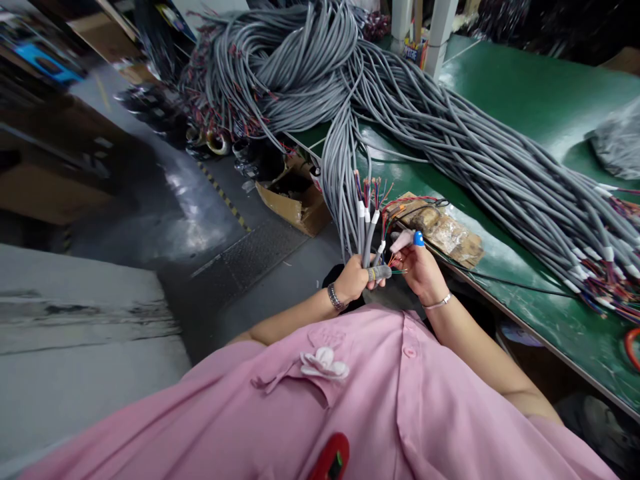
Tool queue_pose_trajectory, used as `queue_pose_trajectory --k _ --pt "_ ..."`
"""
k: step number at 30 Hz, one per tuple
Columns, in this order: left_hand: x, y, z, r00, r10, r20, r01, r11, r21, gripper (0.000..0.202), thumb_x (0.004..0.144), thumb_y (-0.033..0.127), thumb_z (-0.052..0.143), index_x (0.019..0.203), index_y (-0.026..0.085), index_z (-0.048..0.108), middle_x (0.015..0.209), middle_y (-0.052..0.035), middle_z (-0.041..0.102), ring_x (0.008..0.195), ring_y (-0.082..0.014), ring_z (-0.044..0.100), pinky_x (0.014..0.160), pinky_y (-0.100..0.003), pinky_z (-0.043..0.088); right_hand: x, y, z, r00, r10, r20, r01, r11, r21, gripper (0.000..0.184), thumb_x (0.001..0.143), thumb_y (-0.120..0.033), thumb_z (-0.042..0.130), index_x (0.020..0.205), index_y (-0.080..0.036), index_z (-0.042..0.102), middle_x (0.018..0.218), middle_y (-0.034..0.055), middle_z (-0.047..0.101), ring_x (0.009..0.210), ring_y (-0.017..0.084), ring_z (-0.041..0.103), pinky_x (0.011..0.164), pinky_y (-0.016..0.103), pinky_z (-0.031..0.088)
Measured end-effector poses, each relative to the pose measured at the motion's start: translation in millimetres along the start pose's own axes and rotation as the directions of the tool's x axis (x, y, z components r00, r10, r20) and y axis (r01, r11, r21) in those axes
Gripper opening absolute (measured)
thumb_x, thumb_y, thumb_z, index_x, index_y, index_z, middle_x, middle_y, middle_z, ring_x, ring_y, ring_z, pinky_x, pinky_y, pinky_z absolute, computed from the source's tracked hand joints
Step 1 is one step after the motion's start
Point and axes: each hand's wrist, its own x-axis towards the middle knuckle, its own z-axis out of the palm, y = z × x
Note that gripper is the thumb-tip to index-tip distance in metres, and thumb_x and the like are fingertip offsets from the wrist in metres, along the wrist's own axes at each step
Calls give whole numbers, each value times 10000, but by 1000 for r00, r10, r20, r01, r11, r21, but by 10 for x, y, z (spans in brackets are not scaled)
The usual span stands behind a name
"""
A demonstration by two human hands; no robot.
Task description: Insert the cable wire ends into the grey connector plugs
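Note:
My left hand [354, 277] is closed around several grey cables [371, 243], its thumb in a grey finger cover. White bands [361, 211] circle the cable ends, and thin coloured wires [370, 187] fan out above them. Right beside it, my right hand [423, 270] pinches fine coloured wires [393, 259] of one cable end; one fingertip wears a blue cap [419, 238] and another finger a pale cover. From the held ends, the grey cables run up into a large looped bundle [300, 60] on the green table.
A thick row of grey cables [480, 153] stretches across the green table [500, 80] to the right. Near its edge lies a plastic-wrapped wooden block [440, 230]. An open cardboard box [300, 207] stands left of the table. A plastic bag [620, 140] lies far right.

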Motion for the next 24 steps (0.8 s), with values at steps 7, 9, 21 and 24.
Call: queue_pose_trajectory --k 7,9,21,24 --pt "-51 -8 -33 1000 20 10 -19 997 -73 310 677 376 768 608 120 609 505 -14 613 366 -53 426 401 -209 315 -41 -35 -5 1000 -12 13 13 996 -93 354 728 -536 724 802 -196 661 758 3 660 605 93 555 543 202 491" --pt "-40 -3 -40 1000 26 6 -25 994 -103 305 683 374 764 614 118 613 507 -16 614 364 -54 431 401 -210 317 -27 -35 -17 1000 -12 8 13 996 -89 374 739 -562 702 816 -198 667 767 6 665 607 95 561 539 205 493" --pt "119 -6 -4 999 22 48 -15 989 -150 354 660 425 768 637 110 609 523 -20 621 351 -42 423 381 -193 301 65 -35 22 1000 6 -12 -6 1000 -11 379 717 -569 722 766 -199 653 715 -13 657 611 94 571 568 206 482" --pt "146 -40 -1 998 27 55 -18 988 -152 353 682 432 751 650 104 626 523 -24 621 350 -42 415 383 -198 304 80 -17 41 999 -25 -31 25 1000 -1 377 725 -565 717 760 -195 651 686 -13 643 590 97 552 562 218 477"
